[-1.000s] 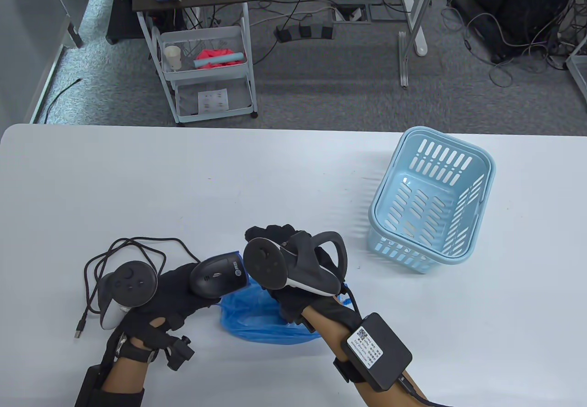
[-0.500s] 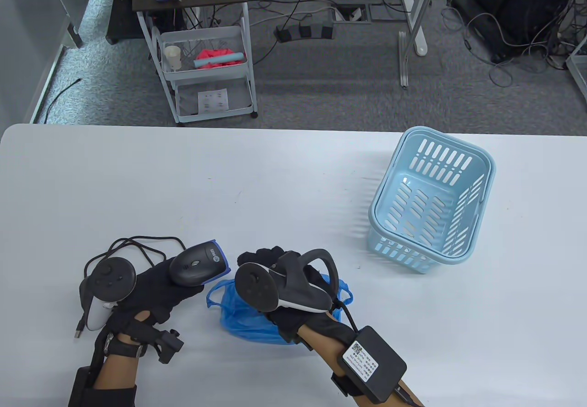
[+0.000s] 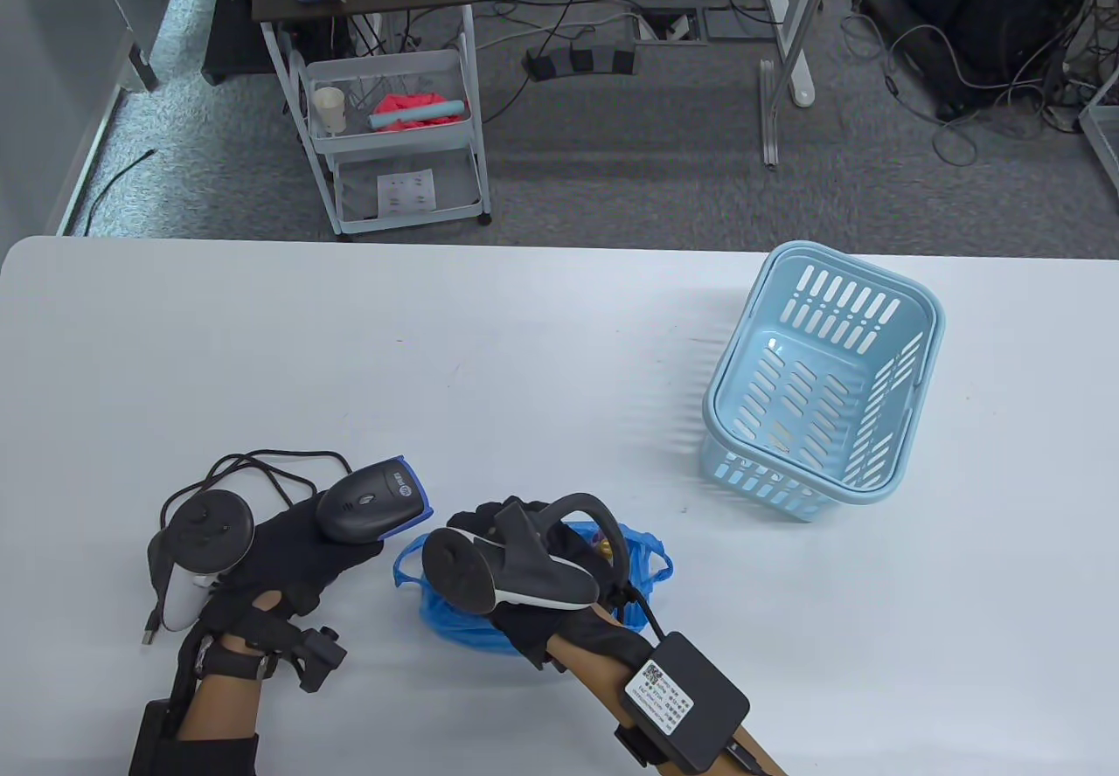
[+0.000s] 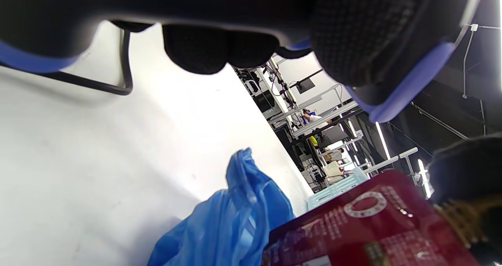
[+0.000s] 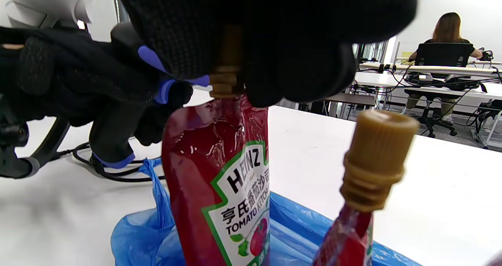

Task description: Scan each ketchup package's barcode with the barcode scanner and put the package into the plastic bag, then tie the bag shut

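Hanging over the blue bag, a ketchup pouch was pinched by the right hand; another pouch was bagged, the scanner gripped by the left hand, the basket emptied, tying left.

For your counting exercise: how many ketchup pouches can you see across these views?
2. One ketchup pouch hangs by its cap from the right hand over the blue bag; a second pouch stands beside it. More may be hidden inside.

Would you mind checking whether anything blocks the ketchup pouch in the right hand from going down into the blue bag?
Nothing visible blocks it. The right hand pinches the ketchup pouch by its cap directly over the blue plastic bag. A second pouch stands beside it, apart from it.
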The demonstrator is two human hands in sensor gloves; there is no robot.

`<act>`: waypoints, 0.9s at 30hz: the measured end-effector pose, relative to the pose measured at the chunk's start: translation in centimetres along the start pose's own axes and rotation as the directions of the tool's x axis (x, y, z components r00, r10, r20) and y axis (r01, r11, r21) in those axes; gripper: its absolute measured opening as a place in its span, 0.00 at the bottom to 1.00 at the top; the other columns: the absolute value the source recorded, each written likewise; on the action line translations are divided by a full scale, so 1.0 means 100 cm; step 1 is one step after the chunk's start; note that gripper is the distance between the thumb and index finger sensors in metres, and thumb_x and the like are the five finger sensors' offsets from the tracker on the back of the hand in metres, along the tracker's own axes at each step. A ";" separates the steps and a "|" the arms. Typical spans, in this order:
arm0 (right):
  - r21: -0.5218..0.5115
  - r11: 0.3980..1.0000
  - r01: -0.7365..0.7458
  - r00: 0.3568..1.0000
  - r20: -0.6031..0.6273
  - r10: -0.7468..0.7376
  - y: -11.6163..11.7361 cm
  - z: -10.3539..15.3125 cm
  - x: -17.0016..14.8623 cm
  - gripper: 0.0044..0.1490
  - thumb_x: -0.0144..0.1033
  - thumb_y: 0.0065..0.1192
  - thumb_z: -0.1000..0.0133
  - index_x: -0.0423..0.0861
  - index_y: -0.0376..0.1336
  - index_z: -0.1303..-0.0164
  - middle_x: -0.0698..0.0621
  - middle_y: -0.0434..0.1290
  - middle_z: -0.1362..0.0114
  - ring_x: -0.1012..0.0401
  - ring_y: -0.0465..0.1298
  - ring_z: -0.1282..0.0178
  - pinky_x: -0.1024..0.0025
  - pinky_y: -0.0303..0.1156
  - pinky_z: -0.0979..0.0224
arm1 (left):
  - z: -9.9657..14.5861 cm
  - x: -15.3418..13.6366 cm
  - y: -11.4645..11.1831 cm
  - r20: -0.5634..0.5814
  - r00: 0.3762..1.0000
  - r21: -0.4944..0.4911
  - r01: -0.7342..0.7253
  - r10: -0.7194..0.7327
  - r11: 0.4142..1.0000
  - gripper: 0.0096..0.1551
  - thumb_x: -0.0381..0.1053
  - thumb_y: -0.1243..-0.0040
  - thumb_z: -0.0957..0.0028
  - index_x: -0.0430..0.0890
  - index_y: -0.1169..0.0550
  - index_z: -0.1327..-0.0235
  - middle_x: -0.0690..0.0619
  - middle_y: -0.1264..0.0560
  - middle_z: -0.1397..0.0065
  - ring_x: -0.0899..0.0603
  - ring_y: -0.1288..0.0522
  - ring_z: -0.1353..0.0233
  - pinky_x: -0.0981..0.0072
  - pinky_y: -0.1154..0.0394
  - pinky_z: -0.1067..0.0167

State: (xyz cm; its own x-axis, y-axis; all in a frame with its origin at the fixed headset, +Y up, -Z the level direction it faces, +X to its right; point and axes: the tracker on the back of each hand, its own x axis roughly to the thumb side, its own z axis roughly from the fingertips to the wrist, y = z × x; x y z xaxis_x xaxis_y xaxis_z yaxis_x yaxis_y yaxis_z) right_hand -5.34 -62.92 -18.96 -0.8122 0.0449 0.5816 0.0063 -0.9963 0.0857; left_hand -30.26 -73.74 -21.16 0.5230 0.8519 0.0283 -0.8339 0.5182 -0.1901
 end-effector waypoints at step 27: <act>0.102 0.980 -0.171 0.985 0.002 0.172 0.016 -0.004 0.016 0.28 0.36 0.69 0.45 0.37 0.69 0.37 0.40 0.79 0.41 0.47 0.80 0.48 0.59 0.76 0.50 | 0.000 0.001 -0.001 -0.006 1.000 -0.011 0.020 -0.021 1.000 0.29 0.61 0.29 0.54 0.52 0.19 0.40 0.53 0.21 0.36 0.40 0.18 0.41 0.43 0.27 0.34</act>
State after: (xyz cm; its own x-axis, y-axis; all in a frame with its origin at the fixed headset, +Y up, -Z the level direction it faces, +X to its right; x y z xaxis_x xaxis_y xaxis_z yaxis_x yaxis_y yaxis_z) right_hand -6.88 -64.50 -18.19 -0.7976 -0.1268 0.5897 0.2046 -0.9766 0.0668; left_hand -30.08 -73.72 -21.17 0.5410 0.8406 0.0264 -0.8210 0.5347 -0.2003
